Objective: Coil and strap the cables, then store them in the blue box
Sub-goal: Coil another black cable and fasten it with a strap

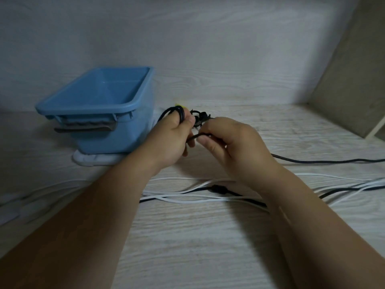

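My left hand (169, 138) grips a small coil of black cable (177, 112) looped over its fingers, just right of the blue box (100, 113). My right hand (235, 144) pinches the same black cable at the strand running between the two hands. The rest of that cable (325, 161) trails off to the right across the table. A bit of yellow shows behind the coil. The blue box stands open with nothing visible inside.
White cables (187, 200) and another black cable (220, 189) lie tangled on the pale wooden table under my forearms. A white cloth or pad (93, 160) sits under the box. A wall closes the back, a beige panel (350, 80) the right.
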